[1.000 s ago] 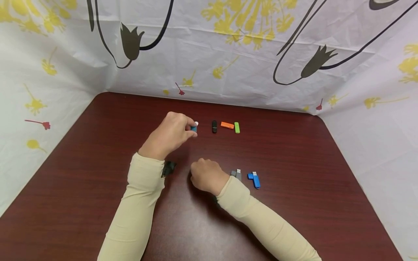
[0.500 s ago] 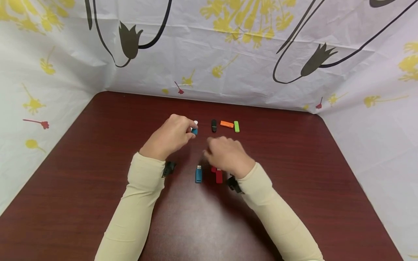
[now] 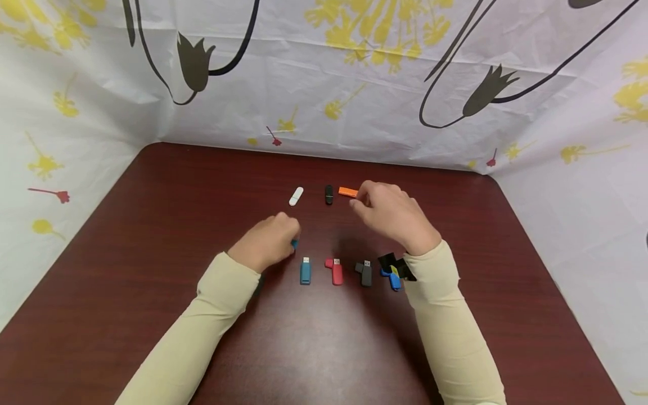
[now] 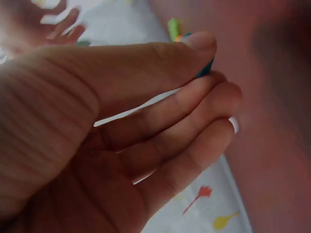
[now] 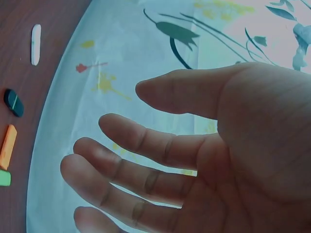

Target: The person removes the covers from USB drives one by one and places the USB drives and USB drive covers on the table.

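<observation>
Thumb and fingertips of my left hand (image 3: 265, 242) pinch a small teal cap (image 3: 295, 244), mostly hidden by the fingers. It shows as a dark teal sliver between thumb and forefinger in the left wrist view. Close in front lies a teal USB stick (image 3: 305, 271), its metal plug bare. My right hand (image 3: 397, 216) hangs over the back row with fingers spread and loosely bent, nothing between them. Nearest to it are an orange USB stick (image 3: 347, 192) and a green one (image 5: 5, 178), which the hand hides in the head view.
Also in the back row are a white USB stick (image 3: 296, 196) and a black one (image 3: 329, 194). In front lie red (image 3: 337, 273), grey (image 3: 367, 274) and blue (image 3: 395, 281) USB sticks, the blue partly behind the right wrist's camera. A patterned white sheet (image 3: 283, 73) encloses the table (image 3: 324, 349).
My left hand has come nearer with the teal cap, uncovering the white USB stick. My right hand has moved from the front middle to the back right, passing over the red stick.
</observation>
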The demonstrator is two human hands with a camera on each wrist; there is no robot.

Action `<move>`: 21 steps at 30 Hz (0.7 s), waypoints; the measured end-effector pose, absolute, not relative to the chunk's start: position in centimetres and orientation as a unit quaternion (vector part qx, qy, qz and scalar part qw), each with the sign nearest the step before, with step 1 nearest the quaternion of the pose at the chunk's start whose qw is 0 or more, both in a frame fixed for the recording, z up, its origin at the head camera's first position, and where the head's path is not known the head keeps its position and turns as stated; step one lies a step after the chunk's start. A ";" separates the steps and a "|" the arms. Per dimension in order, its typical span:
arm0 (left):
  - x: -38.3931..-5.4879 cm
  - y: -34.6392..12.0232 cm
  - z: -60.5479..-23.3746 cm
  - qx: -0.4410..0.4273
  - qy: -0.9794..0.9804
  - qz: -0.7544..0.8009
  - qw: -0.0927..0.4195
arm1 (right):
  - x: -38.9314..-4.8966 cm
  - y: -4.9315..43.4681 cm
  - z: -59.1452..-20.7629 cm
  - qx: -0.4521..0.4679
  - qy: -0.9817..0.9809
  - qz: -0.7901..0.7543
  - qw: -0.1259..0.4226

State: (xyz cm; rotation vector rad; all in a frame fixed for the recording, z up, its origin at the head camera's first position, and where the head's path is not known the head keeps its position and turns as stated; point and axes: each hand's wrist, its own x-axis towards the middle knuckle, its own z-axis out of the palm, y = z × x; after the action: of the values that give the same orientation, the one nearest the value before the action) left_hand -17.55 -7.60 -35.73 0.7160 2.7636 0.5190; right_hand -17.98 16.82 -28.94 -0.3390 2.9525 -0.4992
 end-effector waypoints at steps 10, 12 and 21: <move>-16.8 -6.5 -37.0 0.249 0.952 0.123 0.131 | -18.2 18.6 -28.0 -0.098 0.977 -0.176 0.070; -16.7 -6.4 -37.1 0.251 0.951 0.118 0.133 | -18.2 18.8 -27.9 -0.096 0.977 -0.178 0.070; -16.7 -6.0 -37.2 0.254 0.946 0.127 0.154 | -18.4 19.6 -27.8 -0.094 0.977 -0.179 0.066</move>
State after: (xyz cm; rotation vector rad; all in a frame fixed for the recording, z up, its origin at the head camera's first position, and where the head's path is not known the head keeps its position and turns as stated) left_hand -16.69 -6.03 -37.24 0.7279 2.7119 0.3647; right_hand -18.37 19.62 -27.79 -0.2825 2.9471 -0.5393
